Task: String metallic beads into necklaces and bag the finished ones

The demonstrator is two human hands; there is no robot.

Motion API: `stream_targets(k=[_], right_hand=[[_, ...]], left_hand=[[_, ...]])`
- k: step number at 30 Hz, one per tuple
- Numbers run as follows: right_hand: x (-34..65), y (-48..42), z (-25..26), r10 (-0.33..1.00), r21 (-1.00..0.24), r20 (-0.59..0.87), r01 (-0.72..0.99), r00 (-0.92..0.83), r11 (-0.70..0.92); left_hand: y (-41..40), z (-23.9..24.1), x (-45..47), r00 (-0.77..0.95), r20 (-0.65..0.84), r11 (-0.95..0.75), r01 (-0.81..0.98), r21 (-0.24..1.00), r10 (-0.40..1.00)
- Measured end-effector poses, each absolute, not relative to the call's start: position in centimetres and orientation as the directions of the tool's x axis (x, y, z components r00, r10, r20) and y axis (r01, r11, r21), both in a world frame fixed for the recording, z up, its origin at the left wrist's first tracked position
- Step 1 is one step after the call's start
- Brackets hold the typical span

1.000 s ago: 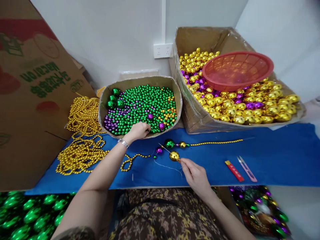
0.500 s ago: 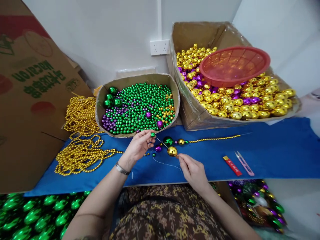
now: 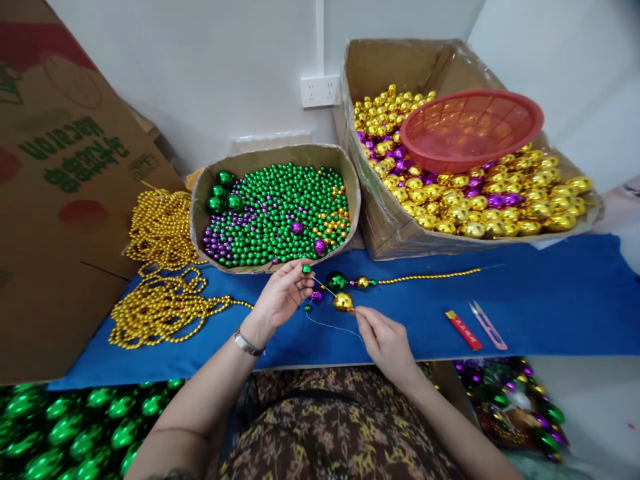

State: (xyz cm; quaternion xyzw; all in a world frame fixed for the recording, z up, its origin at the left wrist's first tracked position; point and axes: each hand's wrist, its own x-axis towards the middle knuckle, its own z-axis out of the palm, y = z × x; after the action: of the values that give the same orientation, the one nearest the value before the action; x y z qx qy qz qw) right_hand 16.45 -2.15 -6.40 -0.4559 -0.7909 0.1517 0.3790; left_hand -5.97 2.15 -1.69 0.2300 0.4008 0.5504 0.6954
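Between thumb and fingertips my left hand (image 3: 286, 291) pinches a small green bead (image 3: 307, 269) in front of the bead box. My right hand (image 3: 384, 337) is closed at the lower right end of a large gold bead (image 3: 343, 302); a thin needle or wire (image 3: 324, 286) runs from it up to the green bead. Just behind lie a big green bead (image 3: 336, 281) and a smaller gold bead (image 3: 363, 282), in line with a strand of tiny gold beads (image 3: 430, 275). A purple bead (image 3: 317, 295) sits by my left fingers. A pale thread (image 3: 335, 327) trails across the blue cloth.
A cut-down box (image 3: 275, 266) holds green, purple and gold beads. The larger box (image 3: 390, 247) behind right holds gold and purple beads under a red basket (image 3: 470, 160). Gold bead strings (image 3: 155, 310) lie left. Pink-handled snips (image 3: 487, 327) and a red packet (image 3: 464, 331) lie right.
Both hands keep their grip on the same beads. My left hand and forearm have shifted slightly right, and the large gold bead sits a touch further left.
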Motion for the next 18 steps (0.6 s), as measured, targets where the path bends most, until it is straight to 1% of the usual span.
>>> stream_targets(k=[13, 16, 18], right_hand=[[16.62, -1.95, -6.58, 0.844, -0.580, 0.447, 0.622, -0.297, 0.526], [16.63, -1.87, -6.78, 0.839, -0.565, 0.451, 0.629, -0.305, 0.533], [16.54, -1.78, -7.02, 0.830, -0.550, 0.464, 0.634, -0.309, 0.543]], left_hand=[[2.12, -2.02, -5.72, 0.097, -0.300, 0.298, -0.584, 0.755, 0.949], [2.00, -2.13, -5.61, 0.085, -0.279, 0.279, -0.545, 0.791, 0.957], [1.75, -2.35, -5.34, 0.057, -0.239, 0.236, -0.486, 0.841, 0.969]])
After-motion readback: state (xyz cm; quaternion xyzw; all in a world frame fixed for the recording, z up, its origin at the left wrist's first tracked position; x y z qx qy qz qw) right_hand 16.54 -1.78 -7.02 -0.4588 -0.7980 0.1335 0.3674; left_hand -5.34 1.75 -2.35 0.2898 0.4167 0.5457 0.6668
